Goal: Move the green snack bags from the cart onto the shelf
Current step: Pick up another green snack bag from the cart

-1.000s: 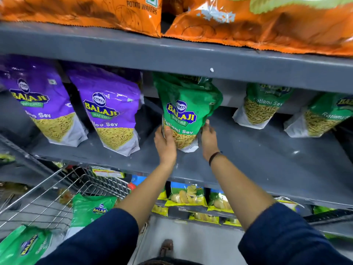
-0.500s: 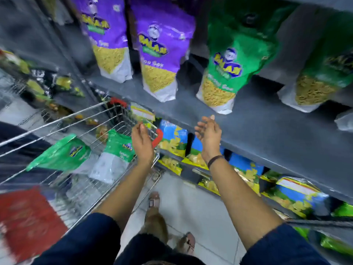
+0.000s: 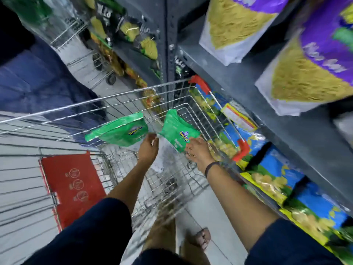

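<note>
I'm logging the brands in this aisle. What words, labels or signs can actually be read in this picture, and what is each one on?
"BALAJI", partly blurred: logo on the left green snack bag in the cart.
Same logo on the right green snack bag, too smeared to read fully.
Red cart flap: round warning symbols, wording unreadable.
Purple bags on the shelf: white lettering too blurred.
Yellow tag: unreadable.

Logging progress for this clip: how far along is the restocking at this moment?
No green bag shows on the shelf here, only purple bags, so nothing visibly done. In hand: both hands reach into the cart; the right hand touches one green bag, the left hand is by the other green bag. Both remain to shelve.
</note>
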A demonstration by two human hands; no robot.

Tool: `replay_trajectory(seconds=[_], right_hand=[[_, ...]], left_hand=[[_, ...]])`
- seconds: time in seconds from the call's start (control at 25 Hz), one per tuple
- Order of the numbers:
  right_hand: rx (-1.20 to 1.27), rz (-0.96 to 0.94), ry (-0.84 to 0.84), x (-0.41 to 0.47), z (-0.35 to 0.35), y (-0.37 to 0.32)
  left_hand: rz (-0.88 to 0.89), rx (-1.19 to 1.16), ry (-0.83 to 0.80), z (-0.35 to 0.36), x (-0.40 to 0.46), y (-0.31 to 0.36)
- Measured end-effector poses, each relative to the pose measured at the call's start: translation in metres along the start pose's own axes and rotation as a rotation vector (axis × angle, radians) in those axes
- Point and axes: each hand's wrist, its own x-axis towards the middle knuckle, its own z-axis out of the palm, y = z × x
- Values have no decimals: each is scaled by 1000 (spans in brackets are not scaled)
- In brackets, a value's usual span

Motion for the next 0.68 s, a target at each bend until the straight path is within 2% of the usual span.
replay_trajectory(seconds=[0.12,0.28,0.48,0.6,0.68], right_hand=[[-180,141,-71,45,30,24],[-269,212,-15,71,40,50],[-250,266,14,68,30,50],[-223,234,16,53,25,35],[-118,180,-75,24,17,21]], left_hand=[[-15,237,-183,15,67,-8],[-74,425,-381,50,112,-30],[-23,445,-236,54,103,-21],[79,287,-205,34,70,-20],[90,56,-150,9,38,-8]])
